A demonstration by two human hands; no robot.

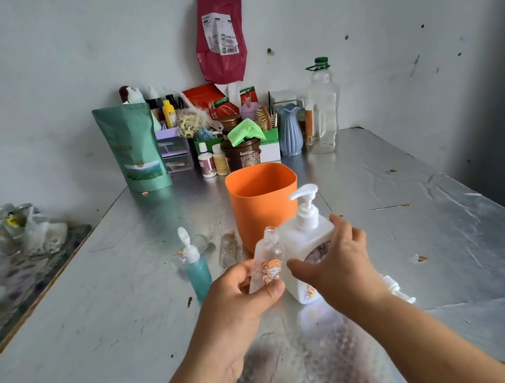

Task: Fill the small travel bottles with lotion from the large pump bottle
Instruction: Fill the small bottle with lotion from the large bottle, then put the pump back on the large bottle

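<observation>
Hands at the bottles on a foil-covered table [419, 229]
The left hand [239, 298] holds an uncapped travel bottle [267, 261]; the right hand [334, 261] grasps the pump bottle [306, 236].

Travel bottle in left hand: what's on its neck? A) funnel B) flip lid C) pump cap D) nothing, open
D: the travel bottle in the left hand ends in a bare open neck, beside the pump bottle the right hand grips.

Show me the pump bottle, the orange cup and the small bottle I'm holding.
pump bottle [303, 239], head view, white shoulder.
orange cup [258, 210], head view, front wall.
small bottle [268, 252], head view, clear body above sticker.
</observation>
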